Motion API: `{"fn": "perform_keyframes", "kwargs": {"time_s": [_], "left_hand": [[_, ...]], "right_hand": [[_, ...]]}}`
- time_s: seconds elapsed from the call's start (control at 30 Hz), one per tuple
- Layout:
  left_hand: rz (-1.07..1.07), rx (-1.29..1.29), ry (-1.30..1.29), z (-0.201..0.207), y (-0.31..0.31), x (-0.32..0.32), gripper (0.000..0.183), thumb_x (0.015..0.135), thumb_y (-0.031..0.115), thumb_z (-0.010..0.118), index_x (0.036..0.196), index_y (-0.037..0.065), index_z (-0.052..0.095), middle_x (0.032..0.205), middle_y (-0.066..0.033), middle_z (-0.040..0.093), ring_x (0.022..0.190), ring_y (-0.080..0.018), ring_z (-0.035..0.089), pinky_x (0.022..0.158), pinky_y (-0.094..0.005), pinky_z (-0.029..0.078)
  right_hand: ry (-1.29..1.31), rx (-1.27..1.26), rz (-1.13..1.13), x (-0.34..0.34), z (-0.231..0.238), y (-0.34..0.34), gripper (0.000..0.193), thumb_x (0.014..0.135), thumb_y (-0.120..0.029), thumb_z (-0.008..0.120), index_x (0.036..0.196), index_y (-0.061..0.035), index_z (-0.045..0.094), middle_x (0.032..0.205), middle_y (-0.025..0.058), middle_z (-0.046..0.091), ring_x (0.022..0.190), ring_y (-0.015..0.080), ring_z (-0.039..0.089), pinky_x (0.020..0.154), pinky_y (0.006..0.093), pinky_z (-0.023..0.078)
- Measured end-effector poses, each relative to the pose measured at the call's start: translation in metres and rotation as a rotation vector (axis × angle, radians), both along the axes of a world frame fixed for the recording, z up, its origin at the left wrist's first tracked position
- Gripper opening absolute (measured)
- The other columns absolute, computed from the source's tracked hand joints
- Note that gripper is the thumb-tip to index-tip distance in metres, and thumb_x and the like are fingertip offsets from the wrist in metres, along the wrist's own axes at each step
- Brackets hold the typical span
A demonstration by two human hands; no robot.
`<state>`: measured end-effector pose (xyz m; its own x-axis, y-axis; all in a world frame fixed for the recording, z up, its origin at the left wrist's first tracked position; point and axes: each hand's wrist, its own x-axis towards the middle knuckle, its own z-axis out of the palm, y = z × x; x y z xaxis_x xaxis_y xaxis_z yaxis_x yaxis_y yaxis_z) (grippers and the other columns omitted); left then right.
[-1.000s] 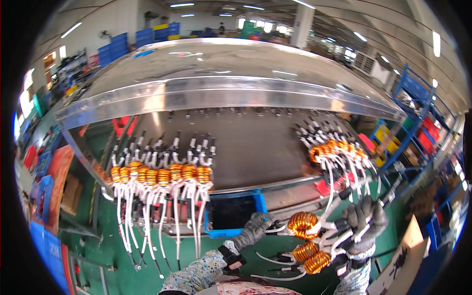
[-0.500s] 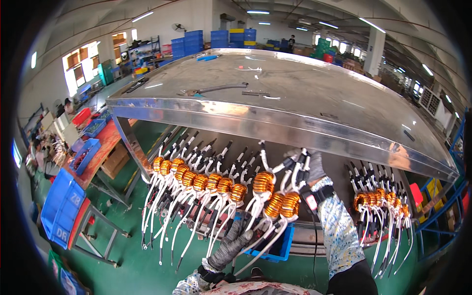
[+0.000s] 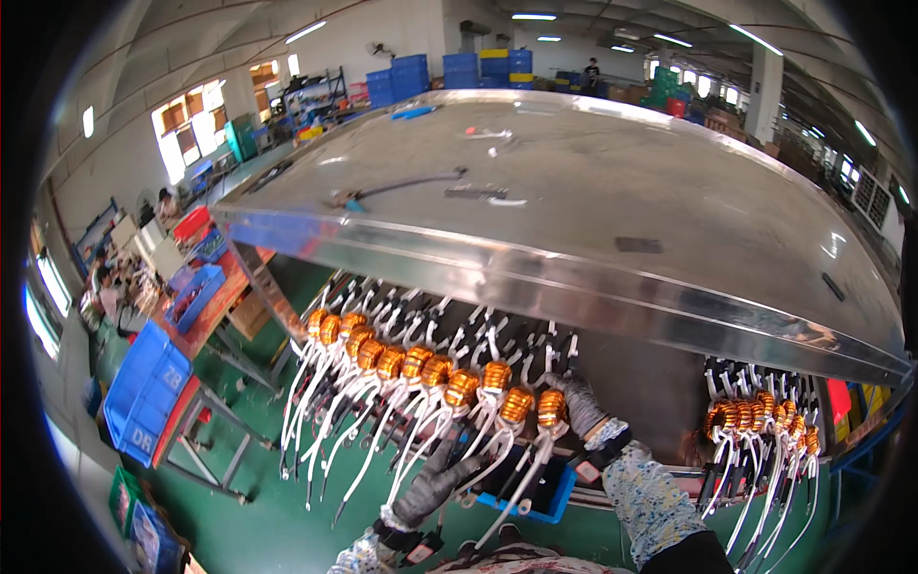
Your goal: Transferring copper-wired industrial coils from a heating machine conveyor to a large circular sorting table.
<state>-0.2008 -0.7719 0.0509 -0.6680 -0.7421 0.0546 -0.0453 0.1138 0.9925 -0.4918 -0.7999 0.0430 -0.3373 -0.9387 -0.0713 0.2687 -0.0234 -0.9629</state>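
Lying side by side along the front edge of a lower shelf [image 3: 641, 383], about twelve copper-coloured wire coils [image 3: 461, 387] form a slanting row on the left, and about nine more form a second group [image 3: 755, 414] on the right; overlap leaves both counts approximate. White wires [image 3: 333, 463] hang from the coils over the shelf edge, too tangled to count. Two gloved hands work at the right end of the longer row. The right hand [image 3: 580, 407] is just beside the last coil [image 3: 552, 408], its fingers bent near that coil's upper wires; whether they are clamped on anything cannot be told. The left hand [image 3: 430, 488] is lower, among the hanging wires, and whether its fingers grip one cannot be told either. One blue bin [image 3: 566, 490] stands below the shelf edge, partly covered by wires. Above, one metal table [image 3: 593, 182] carries one blue tool [image 3: 413, 113], one dark cable [image 3: 411, 180] and several scraps; its front rim hides the back of the shelf and some upper wire ends. At far left, one blue crate [image 3: 148, 387] leans on a stand [image 3: 215, 435]. One person [image 3: 592, 72] stands in the background.
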Motion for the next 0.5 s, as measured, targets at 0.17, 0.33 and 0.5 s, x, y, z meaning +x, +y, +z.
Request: {"fn": "perform_keyframes", "kwargs": {"time_s": [0.17,0.33,0.5], "left_hand": [[-0.063,-0.097,-0.015,0.009,-0.005,0.02,0.052,0.089,0.005,0.052,0.135,0.0,0.029,0.136,-0.0104,0.038,0.127,-0.0171,0.033,0.102,-0.0283,0.031],[-0.063,-0.025,-0.318,0.03,-0.005,0.04,0.056,0.088,0.019,0.056,0.134,0.001,0.031,0.121,-0.0132,0.051,0.106,-0.0172,0.051,0.088,-0.0298,0.041],[-0.058,-0.037,-0.227,0.027,-0.008,0.053,0.043,0.089,0.025,0.055,0.125,0.004,0.047,0.095,-0.0093,0.06,0.076,-0.013,0.055,0.068,-0.0293,0.045]], "right_hand": [[-0.457,0.134,-0.073,0.007,-0.017,0.011,0.017,0.08,-0.023,0.065,0.076,-0.0079,0.06,0.065,0.002,0.057,0.049,0.0138,0.054,0.045,0.0263,0.046],[-0.564,0.111,0.078,0.018,-0.035,0.004,0.013,0.082,-0.018,0.063,0.085,-0.0053,0.061,0.071,0.0032,0.061,0.058,0.0143,0.059,0.049,0.0301,0.05],[-0.661,0.052,0.067,0.023,-0.054,-0.014,0.015,0.083,-0.016,0.062,0.091,-0.0039,0.061,0.078,0.007,0.063,0.067,0.0188,0.062,0.06,0.0344,0.054]]}}
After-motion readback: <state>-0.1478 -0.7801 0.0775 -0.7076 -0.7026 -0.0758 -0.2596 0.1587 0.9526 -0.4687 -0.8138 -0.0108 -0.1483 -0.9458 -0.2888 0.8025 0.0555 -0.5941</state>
